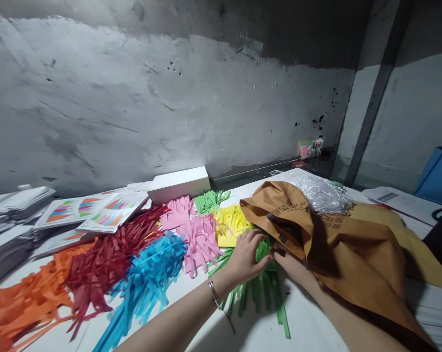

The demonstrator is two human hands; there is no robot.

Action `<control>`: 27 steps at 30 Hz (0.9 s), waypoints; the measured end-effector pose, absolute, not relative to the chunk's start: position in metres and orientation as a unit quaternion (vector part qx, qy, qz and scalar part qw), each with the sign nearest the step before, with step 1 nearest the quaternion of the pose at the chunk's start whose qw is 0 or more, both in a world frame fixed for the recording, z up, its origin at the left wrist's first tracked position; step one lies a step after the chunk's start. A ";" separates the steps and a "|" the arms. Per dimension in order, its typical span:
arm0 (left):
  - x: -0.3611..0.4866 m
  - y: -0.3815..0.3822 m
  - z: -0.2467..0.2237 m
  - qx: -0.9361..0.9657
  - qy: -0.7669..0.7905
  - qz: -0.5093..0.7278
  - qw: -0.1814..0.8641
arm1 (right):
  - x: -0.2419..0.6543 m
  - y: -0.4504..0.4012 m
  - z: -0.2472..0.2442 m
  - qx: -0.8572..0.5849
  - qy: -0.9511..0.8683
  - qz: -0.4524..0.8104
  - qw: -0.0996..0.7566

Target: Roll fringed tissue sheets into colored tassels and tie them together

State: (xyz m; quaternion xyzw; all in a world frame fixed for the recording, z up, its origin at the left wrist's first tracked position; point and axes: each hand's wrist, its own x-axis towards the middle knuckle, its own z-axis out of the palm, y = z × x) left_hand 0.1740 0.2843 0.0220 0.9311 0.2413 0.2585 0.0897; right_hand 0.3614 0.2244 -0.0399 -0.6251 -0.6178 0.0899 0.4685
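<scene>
The dark green tissue-paper tassels (259,288) lie on the white tabletop (301,320), between and beneath the two hands, their cut strips fanning out below the fingers toward the wearer. The left hand (247,255) arches over their upper left part, thumb and fingers apart and curved around the top; whether it grips them or only rests there cannot be told. The right hand (284,258) is at their upper right edge, its fingers partly hidden by shadow and the brown bag (356,254), so its hold cannot be told either. The bag, printed with dark characters, drapes over the right forearm. Yellow tassels (230,226) lie just beyond the left hand, with pink tassels (199,239), blue tassels (151,271), dark red tassels (111,259) and orange tassels (33,298) spreading leftward. A white box (180,183) stands behind the pink ones, near the wall.
</scene>
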 end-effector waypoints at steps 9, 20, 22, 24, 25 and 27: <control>0.166 0.290 0.009 0.943 0.214 0.244 0.067 | 0.363 0.216 -0.034 -0.557 -0.627 0.187 0.512; 0.134 0.276 0.005 0.941 0.158 0.296 0.038 | 0.355 0.209 -0.037 -0.534 -0.644 0.243 0.491; 0.134 0.275 0.003 0.942 0.154 0.295 0.035 | 0.356 0.209 -0.038 -0.537 -0.641 0.251 0.488; 0.135 0.275 0.001 0.942 0.155 0.295 0.031 | 0.355 0.211 -0.039 -0.539 -0.638 0.256 0.486; 0.135 0.276 0.001 0.943 0.156 0.293 0.029 | 0.353 0.211 -0.039 -0.541 -0.637 0.258 0.484; 0.137 0.276 0.000 0.944 0.158 0.288 0.025 | 0.350 0.213 -0.039 -0.545 -0.636 0.260 0.481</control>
